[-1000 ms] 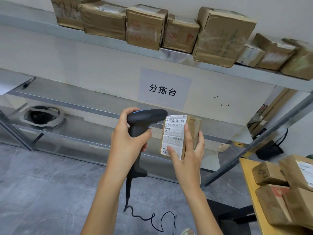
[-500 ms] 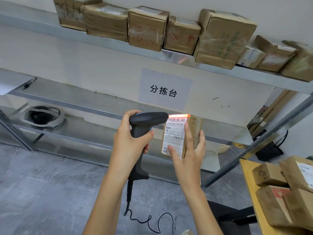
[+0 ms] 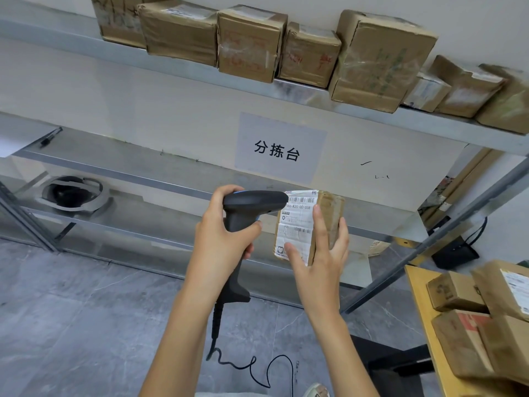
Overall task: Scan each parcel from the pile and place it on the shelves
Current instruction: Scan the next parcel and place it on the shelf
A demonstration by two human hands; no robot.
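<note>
A: While the left hand (image 3: pixel 226 239) keeps its fist round the grip of the barcode scanner (image 3: pixel 252 204), note the nose: it sits just beside the top barcode of the shipping label (image 3: pixel 296 224). No red glow on the label now. Half a second back a bright band lay across that top barcode.

B: So the beam has gone out. Parcel position?

A: Small brown parcel (image 3: pixel 329 216), held upright in the air in front of the lower shelf (image 3: pixel 380 213), label face toward the scanner. Right hand (image 3: pixel 320 265) grasps it from below and behind, thumb on the label's lower corner, forefinger up its right edge. Hardly shifted between frames.

B: Reading of that?

A: Judgement only: the scan has likely registered, so shelving comes next. Nothing in view confirms a beep.

B: Where would it go?

A: Upper shelf (image 3: pixel 315 93) carries a row of taped cartons (image 3: pixel 252 44) along its front edge, closely packed. Lower shelf shows bare metal right behind the parcel.

B: Remaining work?

A: Pile of parcels (image 3: pixel 469 308) waits on the wooden table (image 3: pixel 418 299), right edge of view. Scanner cord (image 3: pixel 257 368) hangs coiled toward the floor.
</note>
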